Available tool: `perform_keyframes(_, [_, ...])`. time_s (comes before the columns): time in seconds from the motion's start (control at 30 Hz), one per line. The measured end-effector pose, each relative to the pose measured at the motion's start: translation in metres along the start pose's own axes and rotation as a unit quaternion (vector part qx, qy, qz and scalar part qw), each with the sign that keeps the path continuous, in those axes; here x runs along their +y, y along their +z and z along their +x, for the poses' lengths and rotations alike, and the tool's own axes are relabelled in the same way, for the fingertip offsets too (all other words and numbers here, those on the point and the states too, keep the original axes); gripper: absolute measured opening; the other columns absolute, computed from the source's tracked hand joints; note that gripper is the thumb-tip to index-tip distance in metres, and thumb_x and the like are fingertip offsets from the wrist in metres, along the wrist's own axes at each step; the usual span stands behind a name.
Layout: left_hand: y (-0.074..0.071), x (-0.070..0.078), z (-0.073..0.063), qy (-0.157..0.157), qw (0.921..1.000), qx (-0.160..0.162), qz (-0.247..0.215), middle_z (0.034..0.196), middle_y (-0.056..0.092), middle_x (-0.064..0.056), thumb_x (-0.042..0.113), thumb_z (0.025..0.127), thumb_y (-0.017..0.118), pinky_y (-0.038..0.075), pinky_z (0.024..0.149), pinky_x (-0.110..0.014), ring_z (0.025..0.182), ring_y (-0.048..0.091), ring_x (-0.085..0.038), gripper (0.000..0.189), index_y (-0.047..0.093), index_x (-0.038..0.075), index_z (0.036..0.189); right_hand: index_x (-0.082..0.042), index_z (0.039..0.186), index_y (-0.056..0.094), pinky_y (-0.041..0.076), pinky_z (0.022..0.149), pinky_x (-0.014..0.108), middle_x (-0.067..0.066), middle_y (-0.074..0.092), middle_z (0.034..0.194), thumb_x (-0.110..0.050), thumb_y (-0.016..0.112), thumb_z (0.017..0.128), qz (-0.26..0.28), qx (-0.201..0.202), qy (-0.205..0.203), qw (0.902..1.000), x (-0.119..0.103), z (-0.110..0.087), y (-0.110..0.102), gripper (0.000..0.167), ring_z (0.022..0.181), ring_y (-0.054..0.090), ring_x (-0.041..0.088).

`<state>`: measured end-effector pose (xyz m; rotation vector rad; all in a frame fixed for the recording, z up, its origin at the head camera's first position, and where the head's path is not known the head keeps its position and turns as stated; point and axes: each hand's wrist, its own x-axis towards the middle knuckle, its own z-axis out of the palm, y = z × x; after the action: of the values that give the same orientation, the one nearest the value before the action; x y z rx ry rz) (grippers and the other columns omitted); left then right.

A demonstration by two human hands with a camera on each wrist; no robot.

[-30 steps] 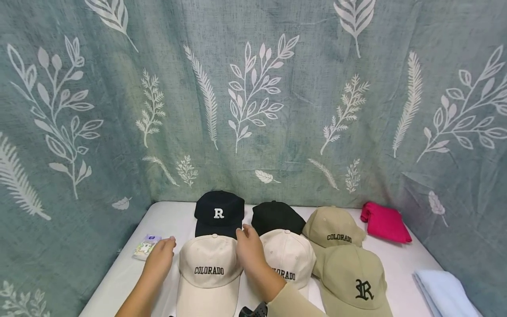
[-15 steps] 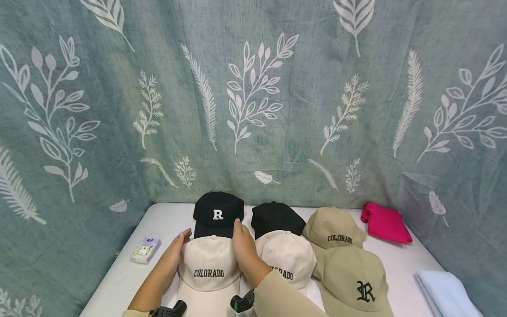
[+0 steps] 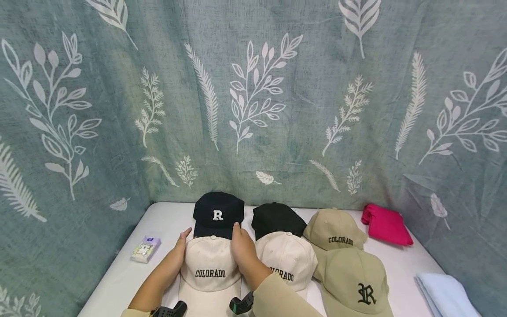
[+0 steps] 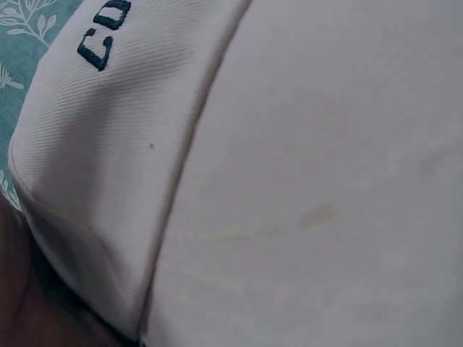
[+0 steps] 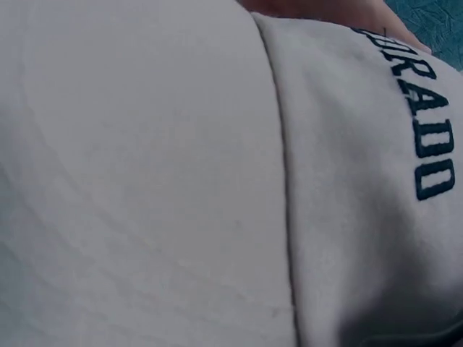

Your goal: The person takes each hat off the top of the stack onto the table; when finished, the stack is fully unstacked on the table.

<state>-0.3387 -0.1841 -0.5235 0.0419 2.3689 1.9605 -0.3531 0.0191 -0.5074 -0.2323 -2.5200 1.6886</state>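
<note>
A cream cap [image 3: 210,255] with COLORADO in dark letters lies with its brim toward me, between my two hands. My left hand [image 3: 174,259] rests along the left side of its crown, fingers extended forward. Against the crown's right side lies my right hand [image 3: 244,250], its fingers also reaching forward. Up close in the left wrist view, the cap's crown [image 4: 108,137] meets the pale brim, with part of my left hand [image 4: 18,289] in shadow beside it. The right wrist view shows the cap's lettering [image 5: 432,137] and brim seam. Behind the cap sits a navy cap [image 3: 218,207] with a white R.
To the right are a black cap [image 3: 275,219], a second cream cap [image 3: 287,253], a tan COLORADO cap [image 3: 332,224] and a tan R cap [image 3: 354,273]. A tissue pack [image 3: 145,249] lies left. Red folded cloth [image 3: 388,225] and blue cloth [image 3: 447,295] lie far right.
My left hand has moved right from beside the tissue pack to the cream cap's left side. My right hand has stayed by the cap's right side, shifting slightly closer.
</note>
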Motion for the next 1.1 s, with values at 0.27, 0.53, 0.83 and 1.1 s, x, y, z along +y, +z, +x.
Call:
perform_keyframes(0.27, [-0.01, 0.0, -0.008, -0.012, 0.9968, 0.03, 0.073, 0.164, 0.033, -0.03, 0.066, 0.106, 0.001, 0.016, 0.126, -0.068, 0.155, 0.024, -0.05, 0.087, 0.035, 0.009, 0.162, 0.0, 0.12, 0.069, 0.05, 0.101, 0.057, 0.02, 0.07, 0.119, -0.047, 0.035, 0.112, -0.029, 0.061, -0.001, 0.9977, -0.008, -0.005, 0.003, 0.059, 0.116, 0.064, 0.042])
perform_keyframes(0.53, [-0.009, -0.002, -0.014, -0.023, 0.9979, -0.002, 0.061, 0.17, 0.024, -0.025, 0.073, 0.103, 0.004, 0.007, 0.126, -0.069, 0.159, 0.012, -0.048, 0.092, 0.032, 0.01, 0.165, -0.002, 0.134, 0.065, 0.044, 0.113, 0.057, 0.019, 0.065, 0.138, -0.041, 0.036, 0.113, 0.016, 0.029, 0.003, 0.9994, -0.009, -0.01, 0.006, 0.053, 0.133, 0.057, 0.041])
perform_keyframes(0.83, [-0.011, -0.002, -0.015, -0.02, 0.9919, 0.039, 0.119, 0.158, 0.048, -0.024, 0.071, 0.103, 0.001, 0.028, 0.121, -0.068, 0.151, 0.035, -0.049, 0.095, 0.057, 0.011, 0.15, -0.002, 0.13, 0.068, 0.047, 0.109, 0.056, 0.019, 0.067, 0.133, -0.046, 0.033, 0.112, 0.002, 0.024, 0.018, 0.9995, -0.005, -0.011, 0.002, 0.059, 0.126, 0.061, 0.039])
perform_keyframes(1.1, [-0.011, 0.003, -0.019, -0.015, 0.9933, 0.032, 0.11, 0.16, 0.043, -0.026, 0.066, 0.106, 0.002, 0.02, 0.125, -0.068, 0.153, 0.03, -0.05, 0.091, 0.055, 0.006, 0.15, -0.001, 0.132, 0.067, 0.046, 0.111, 0.058, 0.021, 0.066, 0.135, -0.045, 0.035, 0.112, 0.011, 0.018, 0.022, 0.9995, -0.008, -0.019, -0.004, 0.058, 0.129, 0.059, 0.041])
